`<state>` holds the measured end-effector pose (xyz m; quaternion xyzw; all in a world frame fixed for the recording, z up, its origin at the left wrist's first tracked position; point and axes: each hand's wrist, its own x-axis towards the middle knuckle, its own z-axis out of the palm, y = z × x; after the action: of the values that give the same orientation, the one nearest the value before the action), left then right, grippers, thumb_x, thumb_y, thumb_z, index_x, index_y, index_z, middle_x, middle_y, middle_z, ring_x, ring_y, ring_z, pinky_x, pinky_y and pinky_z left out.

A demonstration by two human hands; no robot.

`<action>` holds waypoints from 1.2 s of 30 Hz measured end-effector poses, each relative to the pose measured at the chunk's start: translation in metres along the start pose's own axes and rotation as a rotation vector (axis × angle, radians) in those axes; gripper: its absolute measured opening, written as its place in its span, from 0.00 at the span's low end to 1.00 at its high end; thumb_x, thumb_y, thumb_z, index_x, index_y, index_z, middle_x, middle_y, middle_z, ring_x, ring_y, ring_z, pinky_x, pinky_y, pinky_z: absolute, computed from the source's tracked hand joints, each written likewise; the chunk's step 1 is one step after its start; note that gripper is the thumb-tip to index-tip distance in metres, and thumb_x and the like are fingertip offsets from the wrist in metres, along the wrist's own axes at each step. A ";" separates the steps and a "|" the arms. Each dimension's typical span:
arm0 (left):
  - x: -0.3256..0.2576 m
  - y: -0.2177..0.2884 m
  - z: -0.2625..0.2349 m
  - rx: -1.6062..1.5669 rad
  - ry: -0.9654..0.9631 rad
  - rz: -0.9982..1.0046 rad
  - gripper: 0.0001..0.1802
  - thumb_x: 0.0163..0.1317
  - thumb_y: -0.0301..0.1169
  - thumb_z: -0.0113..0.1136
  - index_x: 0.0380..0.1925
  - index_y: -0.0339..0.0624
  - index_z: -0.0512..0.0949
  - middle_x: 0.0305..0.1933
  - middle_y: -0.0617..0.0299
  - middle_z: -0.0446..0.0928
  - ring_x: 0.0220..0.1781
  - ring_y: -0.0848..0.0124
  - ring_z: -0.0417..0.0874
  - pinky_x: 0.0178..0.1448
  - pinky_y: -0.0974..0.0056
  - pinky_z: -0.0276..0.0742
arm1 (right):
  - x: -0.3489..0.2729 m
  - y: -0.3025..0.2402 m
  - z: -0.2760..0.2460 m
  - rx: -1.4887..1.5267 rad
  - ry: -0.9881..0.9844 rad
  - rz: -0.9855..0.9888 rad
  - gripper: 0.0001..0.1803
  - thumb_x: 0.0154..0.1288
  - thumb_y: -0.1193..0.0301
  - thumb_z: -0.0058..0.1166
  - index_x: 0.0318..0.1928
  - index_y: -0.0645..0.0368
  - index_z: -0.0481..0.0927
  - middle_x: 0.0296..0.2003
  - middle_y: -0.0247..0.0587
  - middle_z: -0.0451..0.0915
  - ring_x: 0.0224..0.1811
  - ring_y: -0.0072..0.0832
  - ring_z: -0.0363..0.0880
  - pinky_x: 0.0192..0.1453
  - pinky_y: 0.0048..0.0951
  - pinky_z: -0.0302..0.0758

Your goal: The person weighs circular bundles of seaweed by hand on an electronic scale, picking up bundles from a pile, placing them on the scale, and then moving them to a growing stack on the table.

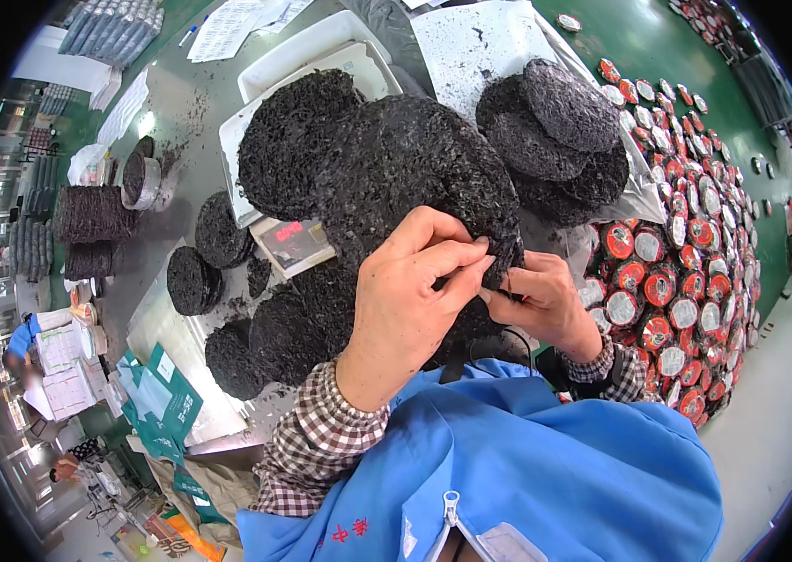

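Above the small digital scale (295, 242), both hands pinch one round dried-seaweed cake (414, 173).

Held up on edge before the scale, the dried-seaweed cake is a broad, flat disc of black, crinkled, matted strands with a ragged rim; its face tilts toward the camera and it rises up and away from the fingers. The left hand (412, 295) closes thumb and fingers on the lower rim, and the right hand (546, 302) nips the same rim just beside it, fingertips almost touching, so neither hand is nearer. Behind the scale a second dark cake (288, 140) lies on a white tray (321, 51); right of it are stacked cakes (560, 140) and rows of red-and-white round packs (667, 290).
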<state>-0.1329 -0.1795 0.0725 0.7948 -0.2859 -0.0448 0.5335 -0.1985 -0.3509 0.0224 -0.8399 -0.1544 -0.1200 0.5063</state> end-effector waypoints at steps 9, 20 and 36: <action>-0.011 0.011 0.008 0.363 0.095 0.158 0.07 0.49 0.15 0.65 0.28 0.35 0.78 0.33 0.59 0.75 0.29 0.69 0.81 0.31 0.68 0.77 | -0.003 -0.003 -0.001 -0.136 -0.067 -0.114 0.08 0.47 0.78 0.63 0.23 0.62 0.74 0.19 0.42 0.68 0.22 0.40 0.71 0.26 0.38 0.69; -0.011 -0.001 -0.002 -0.125 -0.039 -0.099 0.06 0.53 0.17 0.62 0.32 0.34 0.77 0.36 0.60 0.75 0.31 0.73 0.83 0.37 0.71 0.81 | -0.010 -0.004 -0.006 0.031 -0.090 0.034 0.06 0.54 0.75 0.64 0.27 0.63 0.79 0.18 0.44 0.70 0.18 0.40 0.71 0.22 0.37 0.66; 0.160 -0.078 -0.157 1.384 0.503 0.603 0.20 0.57 0.23 0.59 0.50 0.28 0.73 0.56 0.41 0.71 0.57 0.53 0.75 0.66 0.54 0.68 | 0.005 0.003 -0.031 0.363 -0.030 0.490 0.14 0.62 0.76 0.59 0.22 0.67 0.71 0.16 0.24 0.62 0.24 0.09 0.59 0.23 0.23 0.56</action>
<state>0.0913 -0.1099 0.1090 0.8204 -0.3224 0.4701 -0.0437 -0.1946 -0.3791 0.0364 -0.7496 0.0261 0.0477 0.6597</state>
